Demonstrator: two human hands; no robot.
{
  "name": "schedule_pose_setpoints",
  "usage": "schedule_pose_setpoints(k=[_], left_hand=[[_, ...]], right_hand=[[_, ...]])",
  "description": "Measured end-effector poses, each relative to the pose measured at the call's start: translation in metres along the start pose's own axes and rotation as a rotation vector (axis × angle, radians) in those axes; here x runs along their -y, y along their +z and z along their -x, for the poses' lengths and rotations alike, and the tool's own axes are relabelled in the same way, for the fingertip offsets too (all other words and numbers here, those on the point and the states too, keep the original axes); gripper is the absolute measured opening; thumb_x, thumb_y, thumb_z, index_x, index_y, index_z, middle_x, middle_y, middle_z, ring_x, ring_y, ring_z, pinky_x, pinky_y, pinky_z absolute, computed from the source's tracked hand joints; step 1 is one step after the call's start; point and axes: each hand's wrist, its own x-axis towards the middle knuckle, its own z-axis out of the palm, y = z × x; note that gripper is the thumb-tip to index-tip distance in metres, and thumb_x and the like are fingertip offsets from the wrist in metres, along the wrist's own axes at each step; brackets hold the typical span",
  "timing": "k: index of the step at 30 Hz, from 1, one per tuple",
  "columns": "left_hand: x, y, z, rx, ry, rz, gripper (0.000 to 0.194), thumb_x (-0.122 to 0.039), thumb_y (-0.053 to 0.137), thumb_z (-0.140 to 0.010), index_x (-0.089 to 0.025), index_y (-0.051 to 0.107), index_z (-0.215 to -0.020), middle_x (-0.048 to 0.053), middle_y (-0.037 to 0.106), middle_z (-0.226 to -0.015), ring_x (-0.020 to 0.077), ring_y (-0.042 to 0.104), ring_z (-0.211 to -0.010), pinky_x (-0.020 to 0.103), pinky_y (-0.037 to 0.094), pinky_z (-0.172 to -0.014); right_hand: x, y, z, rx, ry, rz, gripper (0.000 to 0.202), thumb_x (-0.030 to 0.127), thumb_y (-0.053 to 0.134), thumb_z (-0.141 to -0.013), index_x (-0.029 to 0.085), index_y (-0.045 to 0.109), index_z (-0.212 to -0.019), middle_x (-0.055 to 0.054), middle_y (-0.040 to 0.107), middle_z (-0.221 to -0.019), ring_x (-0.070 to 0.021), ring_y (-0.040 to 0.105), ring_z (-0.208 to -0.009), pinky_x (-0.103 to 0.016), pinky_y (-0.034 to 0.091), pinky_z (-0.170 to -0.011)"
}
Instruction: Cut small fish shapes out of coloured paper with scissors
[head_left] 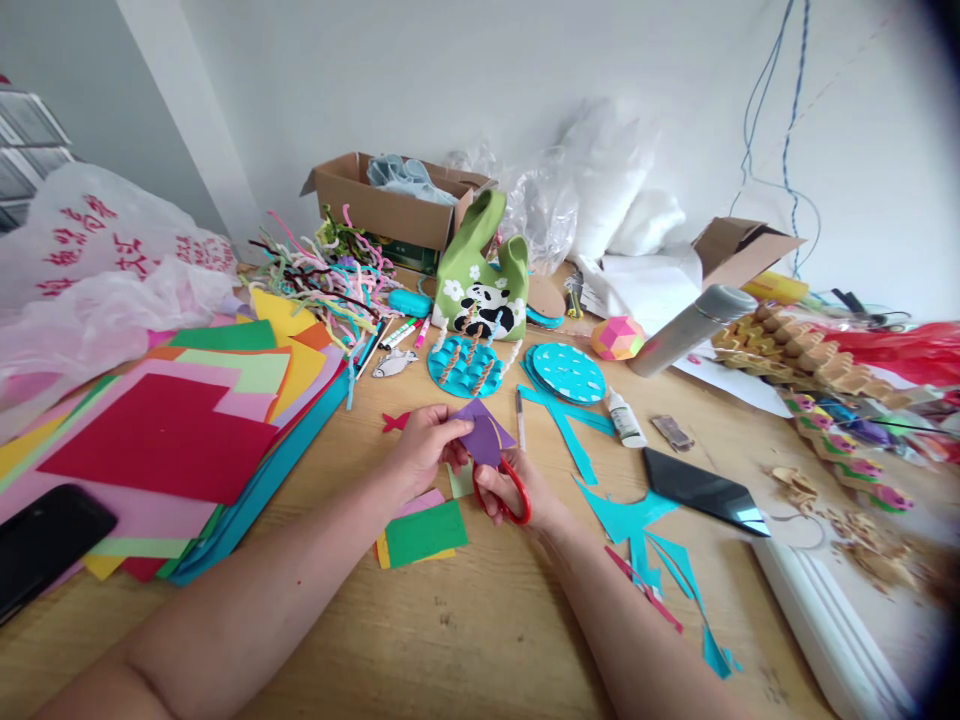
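My left hand (429,445) pinches a small piece of purple paper (481,432) by its left side. Red-handled scissors (517,495) are in my right hand (499,490), with fingers through the loops. Their blades lie at the purple paper and are mostly hidden behind it. A red fish-shaped cutout (394,422) lies just left of my left hand. Below my hands sit small rectangles of paper, with a green one (426,534) on top. Beyond them stands a blue woven paper disc (465,367) with twisted brown and white stems. A white drawn fish cutout (395,363) lies to its left.
Stacked coloured sheets (165,430) and a phone (52,545) cover the left. Blue scraps (630,515), a glue bottle (625,420), a black tablet-like device (701,488) and a grey flask (690,325) lie right. A green panda bag (484,280) stands behind.
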Motion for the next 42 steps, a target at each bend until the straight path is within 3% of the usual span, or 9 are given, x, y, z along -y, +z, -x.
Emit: schedule_pose_setpoints(k=[11,19,28,36,42], left_hand=[[-0.0023,0.0021,0.0017,-0.008,-0.042,0.012,0.022,-0.032,0.07,-0.061,-0.014,0.059,-0.07,0.002,0.061,-0.053,0.0109,0.052,-0.042,0.023,0.039,-0.045],[-0.0025,-0.0017,-0.0011,-0.039,-0.008,-0.034,0.02,-0.032,0.067,-0.065,-0.016,0.059,-0.072,0.0,0.057,-0.052,0.0095,0.049,-0.042,0.02,0.027,-0.038],[0.0017,-0.0033,-0.0028,0.02,0.055,-0.077,0.017,-0.031,0.066,-0.068,-0.015,0.059,-0.07,-0.002,0.054,-0.052,0.0068,0.043,-0.04,0.02,0.026,-0.037],[0.0046,-0.0022,-0.0017,0.01,0.079,-0.084,0.016,-0.03,0.066,-0.068,-0.016,0.057,-0.068,-0.003,0.054,-0.052,0.0074,0.044,-0.039,0.021,0.03,-0.037],[0.0051,-0.002,-0.0009,0.002,0.059,-0.094,0.017,-0.03,0.067,-0.068,-0.016,0.057,-0.067,-0.003,0.053,-0.05,0.0077,0.045,-0.04,0.02,0.031,-0.039]], right_hand=[[-0.0048,0.0,-0.0021,-0.022,-0.001,-0.023,0.054,0.068,0.068,-0.067,0.015,0.057,-0.077,0.006,0.05,-0.039,-0.0071,0.039,-0.029,-0.018,0.028,-0.031],[-0.0018,0.0011,-0.0017,-0.036,0.021,0.013,0.059,0.075,0.063,-0.066,0.017,0.055,-0.069,0.005,0.048,-0.039,-0.0066,0.038,-0.029,-0.018,0.027,-0.03],[-0.0002,0.0027,-0.0025,-0.035,0.015,0.014,0.065,0.081,0.053,-0.069,0.018,0.048,-0.054,0.003,0.048,-0.037,-0.0066,0.038,-0.027,-0.02,0.028,-0.03],[0.0015,0.0038,-0.0005,-0.016,-0.029,0.024,0.062,0.078,0.054,-0.072,0.016,0.056,-0.07,0.004,0.051,-0.042,-0.0067,0.04,-0.03,-0.019,0.027,-0.031],[0.0046,0.0018,0.0004,0.02,-0.014,0.013,0.057,0.068,0.069,-0.066,0.015,0.06,-0.084,0.005,0.053,-0.044,-0.0082,0.045,-0.034,-0.018,0.029,-0.033]])
